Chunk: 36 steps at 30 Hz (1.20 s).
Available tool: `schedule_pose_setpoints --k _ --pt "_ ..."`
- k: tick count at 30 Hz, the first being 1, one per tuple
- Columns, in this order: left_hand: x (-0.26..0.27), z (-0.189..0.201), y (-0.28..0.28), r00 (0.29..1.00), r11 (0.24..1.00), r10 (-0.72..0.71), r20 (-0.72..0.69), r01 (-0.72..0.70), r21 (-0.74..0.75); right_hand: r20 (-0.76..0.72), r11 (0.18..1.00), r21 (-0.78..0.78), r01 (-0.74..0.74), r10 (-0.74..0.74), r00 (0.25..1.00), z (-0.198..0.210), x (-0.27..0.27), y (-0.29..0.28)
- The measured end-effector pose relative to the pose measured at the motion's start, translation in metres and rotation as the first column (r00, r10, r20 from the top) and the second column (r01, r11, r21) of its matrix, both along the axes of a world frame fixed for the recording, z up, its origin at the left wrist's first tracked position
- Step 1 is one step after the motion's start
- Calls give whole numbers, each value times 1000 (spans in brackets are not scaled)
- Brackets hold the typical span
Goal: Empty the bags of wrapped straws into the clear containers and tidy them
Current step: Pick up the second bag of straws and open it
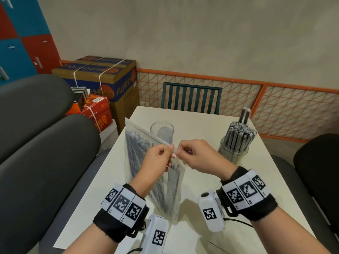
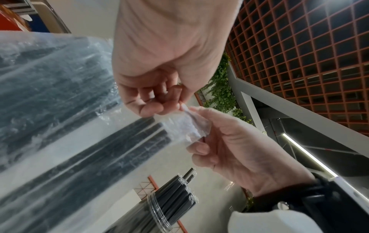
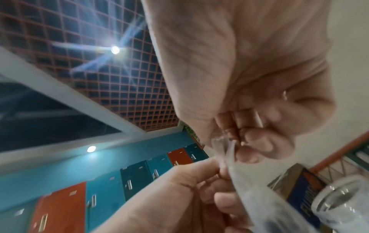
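Above the white tabletop (image 1: 201,125), the left hand (image 1: 157,158) and the right hand (image 1: 198,154) meet at one top corner of a clear plastic bag of black wrapped straws (image 1: 139,143). Each grip is a pinch of thumb against curled fingers, both closed on the same bag's sealed top edge, the fingertips nearly touching. One bag is in view; it hangs slanted from the pinch, its lower end down near the wrists. Two clear round containers stand on the tabletop beyond: an empty clear container (image 1: 162,132) just behind the bag, and, well apart to the right, a clear container packed with upright wrapped straws (image 1: 236,142). Counting the straws is not possible.
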State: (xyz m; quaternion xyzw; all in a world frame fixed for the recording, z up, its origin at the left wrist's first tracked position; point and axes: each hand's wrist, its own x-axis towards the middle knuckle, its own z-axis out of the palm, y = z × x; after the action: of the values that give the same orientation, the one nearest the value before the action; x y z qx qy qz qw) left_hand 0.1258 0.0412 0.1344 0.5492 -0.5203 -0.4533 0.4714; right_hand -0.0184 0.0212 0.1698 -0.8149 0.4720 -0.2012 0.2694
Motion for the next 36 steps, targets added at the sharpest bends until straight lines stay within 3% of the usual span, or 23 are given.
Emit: schedule_pose_setpoints --k 4,8,15,18,21,24,27,29,32,36 --pt "-4 1 3 999 1000 -4 -45 5 22 231 959 268 90 -155 960 -10 -7 -7" --pt "-13 2 12 996 997 -71 -63 73 30 214 912 136 388 -410 887 -24 -8 -19" --pt "-5 5 10 994 990 -112 15 110 90 164 983 120 139 -158 974 -21 4 -17" --pt "3 8 3 999 977 54 6 -54 206 158 990 57 130 -138 978 -18 9 -14" --pt "14 8 -5 986 965 165 -29 -155 211 155 994 41 100 -106 982 -19 14 -12" --pt "17 9 -7 980 973 167 -109 -146 181 171 977 5 213 -211 963 -19 15 -21" --pt "20 9 -2 971 963 194 -137 -163 213 243 903 60 425 -426 872 -20 6 -35" --pt "21 6 -1 980 963 174 -98 -149 226 150 913 48 406 -408 900 -20 9 -36" --pt "18 7 0 994 973 107 -33 -98 211 -108 965 -41 258 -261 959 -13 28 -22" --pt "15 16 0 991 975 106 85 -120 186 -47 966 -90 243 -248 968 -6 48 -13"
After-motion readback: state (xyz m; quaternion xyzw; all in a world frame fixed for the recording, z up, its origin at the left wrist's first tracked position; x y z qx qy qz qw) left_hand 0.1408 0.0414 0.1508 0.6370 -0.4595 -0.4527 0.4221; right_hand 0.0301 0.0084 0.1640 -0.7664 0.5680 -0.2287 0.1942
